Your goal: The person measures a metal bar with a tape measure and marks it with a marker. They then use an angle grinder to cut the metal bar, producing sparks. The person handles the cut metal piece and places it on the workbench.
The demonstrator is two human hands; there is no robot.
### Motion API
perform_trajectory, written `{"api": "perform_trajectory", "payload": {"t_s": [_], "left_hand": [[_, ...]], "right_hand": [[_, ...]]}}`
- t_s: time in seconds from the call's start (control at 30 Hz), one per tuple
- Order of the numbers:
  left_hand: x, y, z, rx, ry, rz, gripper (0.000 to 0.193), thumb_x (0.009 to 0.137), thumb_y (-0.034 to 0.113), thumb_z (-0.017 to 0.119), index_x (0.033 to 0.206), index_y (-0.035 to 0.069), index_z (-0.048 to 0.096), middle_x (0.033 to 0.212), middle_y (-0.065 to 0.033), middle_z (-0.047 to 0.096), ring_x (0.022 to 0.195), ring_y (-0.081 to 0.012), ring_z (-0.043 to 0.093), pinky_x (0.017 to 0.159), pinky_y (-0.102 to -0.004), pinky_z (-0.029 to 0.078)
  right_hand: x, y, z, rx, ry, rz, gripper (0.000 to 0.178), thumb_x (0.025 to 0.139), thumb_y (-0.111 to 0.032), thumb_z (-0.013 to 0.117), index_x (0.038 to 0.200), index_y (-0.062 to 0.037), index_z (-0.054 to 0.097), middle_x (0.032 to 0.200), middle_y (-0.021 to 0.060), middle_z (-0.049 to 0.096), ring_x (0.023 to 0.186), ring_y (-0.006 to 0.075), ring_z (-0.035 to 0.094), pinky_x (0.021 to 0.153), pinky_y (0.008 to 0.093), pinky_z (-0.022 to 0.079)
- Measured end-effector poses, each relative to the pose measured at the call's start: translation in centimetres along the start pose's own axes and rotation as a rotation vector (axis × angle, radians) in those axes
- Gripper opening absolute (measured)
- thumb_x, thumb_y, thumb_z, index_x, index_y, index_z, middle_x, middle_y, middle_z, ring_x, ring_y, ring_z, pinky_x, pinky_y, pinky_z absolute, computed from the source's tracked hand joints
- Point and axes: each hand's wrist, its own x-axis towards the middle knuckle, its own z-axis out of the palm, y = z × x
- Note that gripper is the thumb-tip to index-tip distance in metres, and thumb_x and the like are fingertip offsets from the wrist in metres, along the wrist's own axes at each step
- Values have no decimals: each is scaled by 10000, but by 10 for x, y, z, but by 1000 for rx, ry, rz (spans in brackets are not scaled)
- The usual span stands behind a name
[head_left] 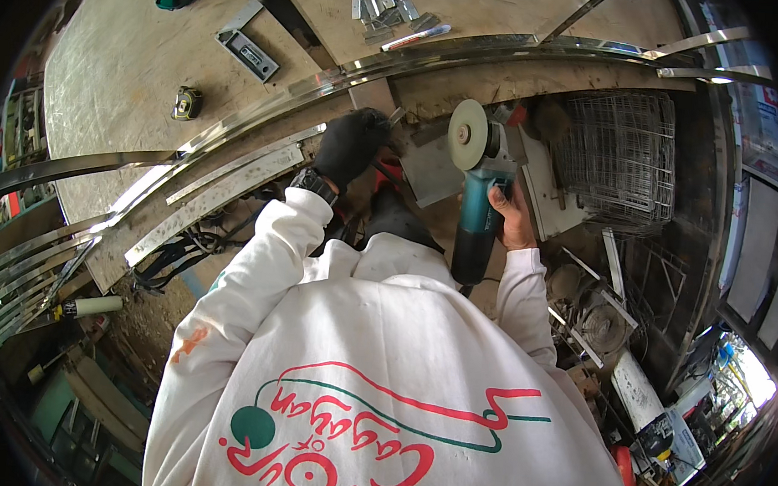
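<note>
White sweatshirt in the foreground. Right hand: bare fingers closed around the grinder, its disc beyond the fingertips. Left hand, black-gloved: fingers bunched beside a small metal piece; whether pinching it cannot be told. Left of these fingers, a tape measure; right of the bare fingers, wire racks.
</note>
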Motion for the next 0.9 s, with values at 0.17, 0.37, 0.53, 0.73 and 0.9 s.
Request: {"api": "perform_trajectory", "payload": {"t_s": [0.17,0.37,0.53,0.73,0.9], "left_hand": [[-2,2,-1,-16,103,-65,294,982,278,722,1189,74,771,1040,-180,785,937,-289,782,811,-386,579],[-6,-47,0,-317,216,-158,228,1010,196,695,1194,82,765,936,-83,799,812,-162,740,728,-332,575],[-9,-63,1,-667,125,-217,301,1007,165,727,1285,50,712,953,-33,771,796,-81,670,685,-268,534],[-10,-34,3,-397,285,-274,208,1012,195,743,1118,16,737,906,-14,744,775,-70,630,694,-250,511],[-24,-14,2,-516,542,-328,209,1053,195,680,1060,-3,748,921,-21,739,853,-96,646,790,-270,522]], "right_hand": [[6,-5,1,120,-58,38,699,912,-494,813,1349,-11,559,1097,156,707,927,262,745,788,398,635],[5,6,-8,163,-53,50,722,915,-572,764,1230,59,610,1071,153,695,886,256,721,788,369,609],[10,-2,-3,153,-47,26,690,923,-550,754,1207,62,609,1043,151,684,863,249,712,779,373,606],[17,-6,1,178,-35,-3,698,916,-537,767,1228,63,591,1032,156,679,854,257,716,760,373,611],[20,-12,2,364,-26,-73,682,912,-496,775,1260,52,565,1047,169,666,843,273,707,742,390,601]]}}
